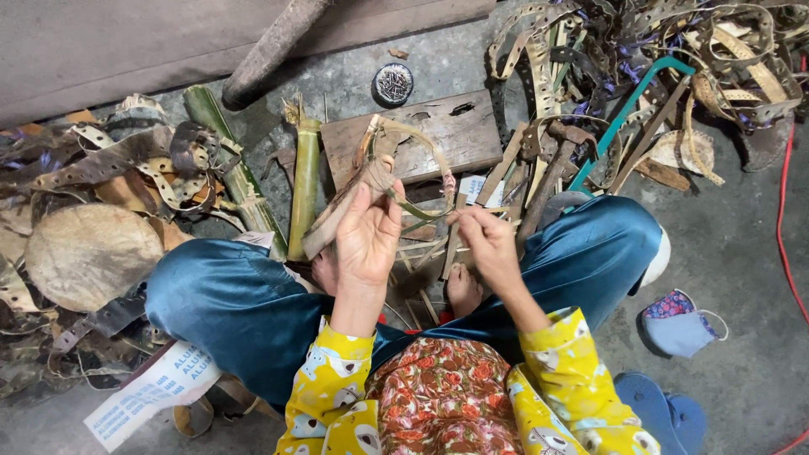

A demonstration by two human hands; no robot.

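Left hand (368, 236): closed round a bent bamboo strip (354, 195), raised above the wooden block (421, 139).
Right hand (487, 240): pinching a thin sliver (430, 208) at the strip's end.
Risk: I'd say the sliver may snap or slip loose, or its edge cut a finger.

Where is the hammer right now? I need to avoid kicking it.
In the head view, the hammer lies on the floor to the person's right, just beyond the right knee, between the wooden block and the teal hacksaw.
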